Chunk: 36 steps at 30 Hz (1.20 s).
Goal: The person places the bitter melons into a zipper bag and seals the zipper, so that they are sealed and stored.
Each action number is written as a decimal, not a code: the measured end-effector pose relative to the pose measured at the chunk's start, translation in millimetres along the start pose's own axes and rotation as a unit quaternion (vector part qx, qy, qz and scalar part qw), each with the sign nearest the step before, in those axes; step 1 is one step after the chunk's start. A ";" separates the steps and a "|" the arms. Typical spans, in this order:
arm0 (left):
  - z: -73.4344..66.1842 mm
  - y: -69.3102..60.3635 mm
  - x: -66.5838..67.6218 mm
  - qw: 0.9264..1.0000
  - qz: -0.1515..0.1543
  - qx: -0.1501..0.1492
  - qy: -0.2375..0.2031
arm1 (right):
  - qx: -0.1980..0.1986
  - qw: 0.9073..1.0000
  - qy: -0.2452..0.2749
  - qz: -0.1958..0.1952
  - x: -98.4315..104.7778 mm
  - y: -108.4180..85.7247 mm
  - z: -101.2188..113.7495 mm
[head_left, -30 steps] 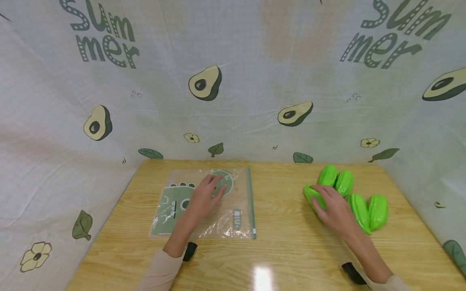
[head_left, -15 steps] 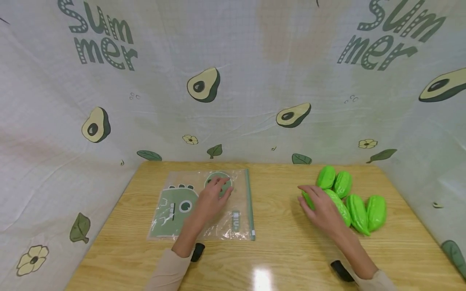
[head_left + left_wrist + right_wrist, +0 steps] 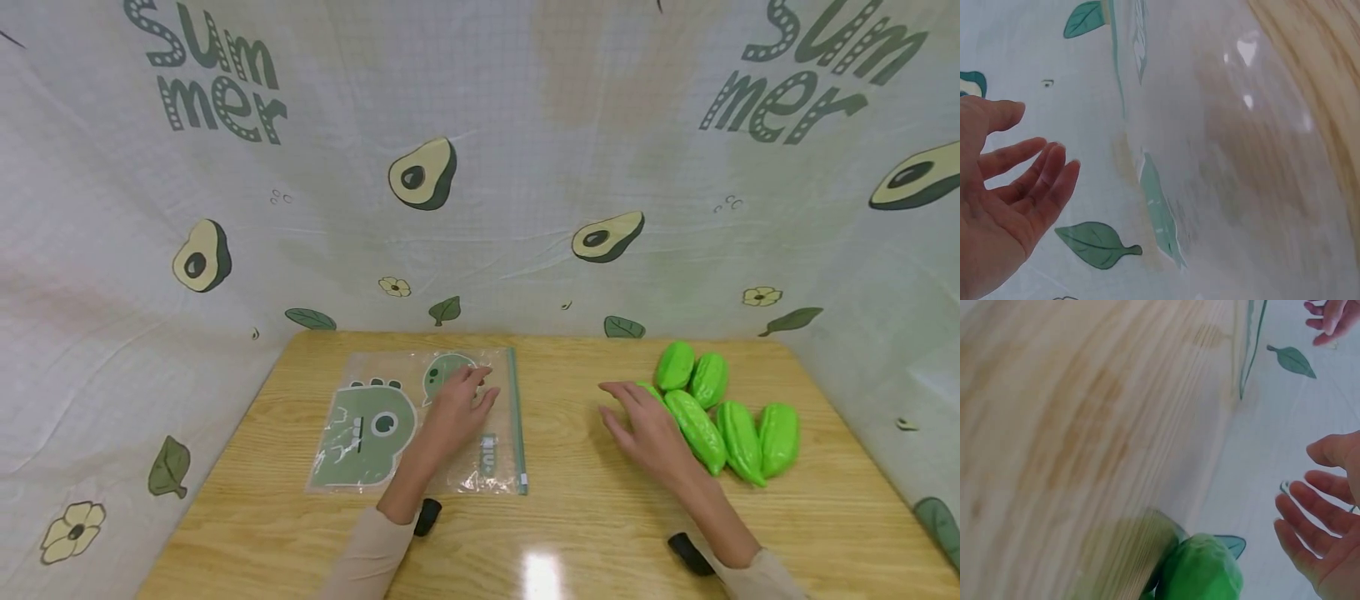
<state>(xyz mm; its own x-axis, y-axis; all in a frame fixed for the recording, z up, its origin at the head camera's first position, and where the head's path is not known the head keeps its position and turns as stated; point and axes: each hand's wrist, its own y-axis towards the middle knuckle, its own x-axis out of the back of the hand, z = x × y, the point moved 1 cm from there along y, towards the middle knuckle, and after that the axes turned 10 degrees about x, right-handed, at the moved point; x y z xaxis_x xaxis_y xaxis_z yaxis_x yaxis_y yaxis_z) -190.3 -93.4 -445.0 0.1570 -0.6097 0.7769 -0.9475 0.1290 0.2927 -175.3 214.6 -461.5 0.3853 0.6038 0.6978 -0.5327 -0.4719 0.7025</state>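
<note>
A clear zip bag (image 3: 457,467) with green monster prints lies flat on the left half of the table, its green zip edge facing right. My left hand (image 3: 450,421) hovers over the bag with relaxed, slightly bent fingers and holds nothing; the left wrist view shows the same empty hand (image 3: 1016,187). Several bright green, glossy fruit-like pieces (image 3: 696,429) lie at the right. Just left of them my right hand (image 3: 652,433) is raised, partly hiding one piece, fingers spread and empty. In the right wrist view that hand (image 3: 1329,519) is above a green piece (image 3: 1200,572).
The wooden table (image 3: 562,517) meets a pale cloth (image 3: 510,167) printed with avocados and leaves at its back and sides. Bare wood lies between the bag and the green pieces. A black strap piece hangs at each wrist.
My left hand has moved right across the bag towards its zip edge. My right hand has moved left, off the green pieces, uncovering more of them.
</note>
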 end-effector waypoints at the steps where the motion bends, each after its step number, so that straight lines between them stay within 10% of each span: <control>1: -0.9 0.4 -1.9 1.000 0.000 -0.001 0.000 | 0.002 1.000 0.002 0.000 -1.4 0.6 0.3; 36: -26.0 2.1 -39.9 0.992 0.096 0.065 0.040 | -0.049 0.992 0.029 0.115 -29.8 19.7 23.4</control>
<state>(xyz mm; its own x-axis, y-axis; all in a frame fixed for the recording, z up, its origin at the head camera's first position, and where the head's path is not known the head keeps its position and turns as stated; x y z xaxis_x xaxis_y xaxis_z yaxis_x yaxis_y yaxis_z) -191.3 -48.4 -460.9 -0.0138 -0.5191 0.8546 -0.9893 0.1312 0.0637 -179.7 172.2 -465.2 0.2015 0.5249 0.8270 -0.6737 -0.5386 0.5060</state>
